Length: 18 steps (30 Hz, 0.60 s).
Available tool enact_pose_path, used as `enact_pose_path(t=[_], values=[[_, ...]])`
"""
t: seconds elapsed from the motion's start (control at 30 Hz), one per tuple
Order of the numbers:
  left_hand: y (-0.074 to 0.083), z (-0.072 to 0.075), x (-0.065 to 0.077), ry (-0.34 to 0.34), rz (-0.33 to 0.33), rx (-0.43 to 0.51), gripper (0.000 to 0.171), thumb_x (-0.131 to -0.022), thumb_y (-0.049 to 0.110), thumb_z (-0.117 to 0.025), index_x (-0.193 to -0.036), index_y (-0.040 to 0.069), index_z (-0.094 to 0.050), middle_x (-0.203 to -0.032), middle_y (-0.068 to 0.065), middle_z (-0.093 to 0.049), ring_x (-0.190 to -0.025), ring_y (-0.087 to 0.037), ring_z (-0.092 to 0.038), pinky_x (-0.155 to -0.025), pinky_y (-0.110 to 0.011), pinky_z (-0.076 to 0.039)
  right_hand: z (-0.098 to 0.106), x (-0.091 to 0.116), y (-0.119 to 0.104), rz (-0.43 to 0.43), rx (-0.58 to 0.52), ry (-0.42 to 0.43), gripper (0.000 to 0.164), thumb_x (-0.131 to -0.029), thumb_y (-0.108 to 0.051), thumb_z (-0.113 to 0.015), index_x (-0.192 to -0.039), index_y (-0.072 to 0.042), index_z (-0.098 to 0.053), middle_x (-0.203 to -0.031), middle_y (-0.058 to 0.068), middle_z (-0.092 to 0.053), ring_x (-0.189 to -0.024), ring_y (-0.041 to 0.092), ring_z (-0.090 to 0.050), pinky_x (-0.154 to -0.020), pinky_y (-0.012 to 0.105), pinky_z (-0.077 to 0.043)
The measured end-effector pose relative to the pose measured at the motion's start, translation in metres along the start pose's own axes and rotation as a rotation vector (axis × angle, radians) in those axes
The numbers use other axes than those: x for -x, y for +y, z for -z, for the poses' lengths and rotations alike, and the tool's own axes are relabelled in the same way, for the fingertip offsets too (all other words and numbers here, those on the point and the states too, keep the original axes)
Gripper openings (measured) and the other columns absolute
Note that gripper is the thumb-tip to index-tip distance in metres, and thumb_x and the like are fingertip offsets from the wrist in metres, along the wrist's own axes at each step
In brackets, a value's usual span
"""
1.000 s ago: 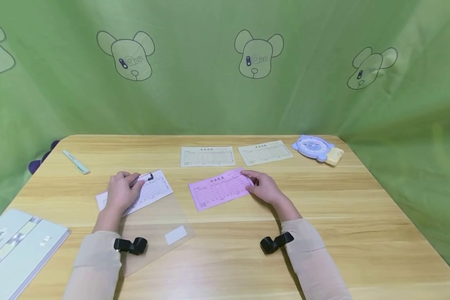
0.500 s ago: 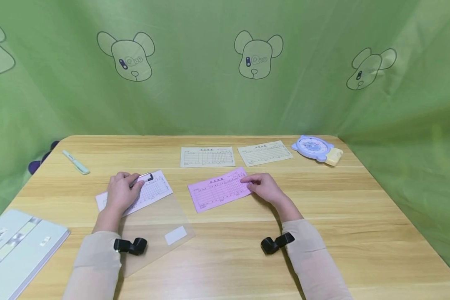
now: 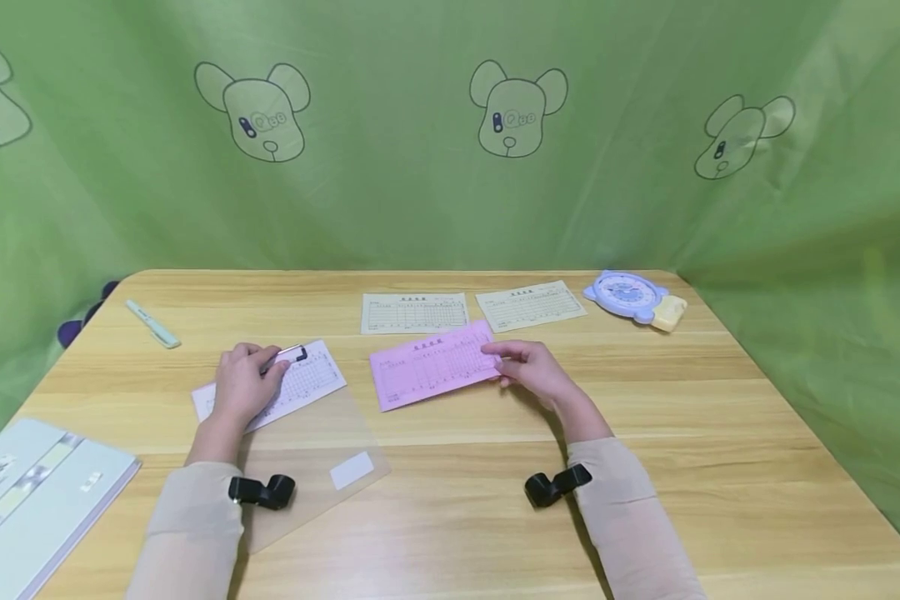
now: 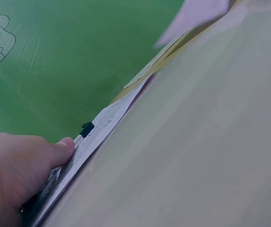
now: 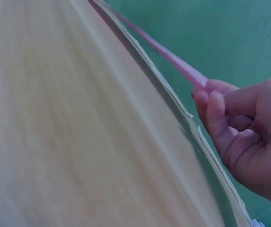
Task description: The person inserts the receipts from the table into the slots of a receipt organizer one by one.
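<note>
My right hand (image 3: 536, 371) pinches the right end of a pink printed form (image 3: 431, 367). In the right wrist view the pink form (image 5: 180, 64) shows nearly edge-on, raised off the table between thumb and fingers. On the left, my left hand (image 3: 243, 383) holds the metal clip (image 3: 291, 354) of a see-through clipboard (image 3: 307, 446), thumb and forefinger at the clip. Under this hand lies a white printed form (image 3: 307, 379), partly covered by the fingers. In the left wrist view the thumb (image 4: 62, 149) rests by the clip's dark end (image 4: 86, 128).
Two pale printed forms (image 3: 414, 315) (image 3: 531, 307) lie behind the pink one. A blue toy-like clock (image 3: 626, 293) with a yellow block (image 3: 670, 313) sits at back right. A mint-coloured pen (image 3: 152, 323) lies at back left, and a pale folder (image 3: 45, 500) at front left.
The pink form has come up off the table and shifted slightly back and left, after my right fingers changed their hold on its right end. My left hand has stayed at the clip.
</note>
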<state>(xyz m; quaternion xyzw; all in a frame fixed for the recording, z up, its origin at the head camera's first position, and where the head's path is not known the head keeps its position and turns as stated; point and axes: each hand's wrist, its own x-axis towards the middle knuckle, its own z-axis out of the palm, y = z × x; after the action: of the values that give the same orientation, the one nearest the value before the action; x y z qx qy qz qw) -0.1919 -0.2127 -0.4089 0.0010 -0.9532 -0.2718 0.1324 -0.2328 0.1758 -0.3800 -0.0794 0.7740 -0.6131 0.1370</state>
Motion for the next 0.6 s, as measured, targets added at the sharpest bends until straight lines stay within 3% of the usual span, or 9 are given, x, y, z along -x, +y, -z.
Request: enact_pose_path(t=[0.23, 0.6], values=[[0.001, 0.001, 0.001, -0.003, 0.000, 0.008, 0.038, -0.086, 0.021, -0.051, -0.113, -0.006, -0.052, -0.104, -0.022, -0.044, -0.095, -0.035, -0.035, -0.078, -0.045, -0.028, -0.015, -0.005, -0.009, 0.003, -0.035, -0.001, 0.030, -0.079, 0.011, -0.050, -0.110, 0.009, -0.053, -0.102, 0.020, -0.054, -0.066, 0.016, -0.057, -0.063, 0.027, -0.048], [0.003, 0.002, 0.001, -0.004, 0.013, 0.004, 0.038, -0.086, 0.022, -0.051, -0.113, -0.006, -0.052, -0.104, -0.023, -0.044, -0.096, -0.036, -0.036, -0.079, -0.046, -0.028, -0.053, -0.020, -0.023, -0.047, -0.066, -0.160, 0.034, -0.080, 0.011, -0.048, -0.113, 0.005, -0.052, -0.090, 0.020, -0.057, -0.068, 0.021, -0.058, -0.064, 0.030, -0.048]])
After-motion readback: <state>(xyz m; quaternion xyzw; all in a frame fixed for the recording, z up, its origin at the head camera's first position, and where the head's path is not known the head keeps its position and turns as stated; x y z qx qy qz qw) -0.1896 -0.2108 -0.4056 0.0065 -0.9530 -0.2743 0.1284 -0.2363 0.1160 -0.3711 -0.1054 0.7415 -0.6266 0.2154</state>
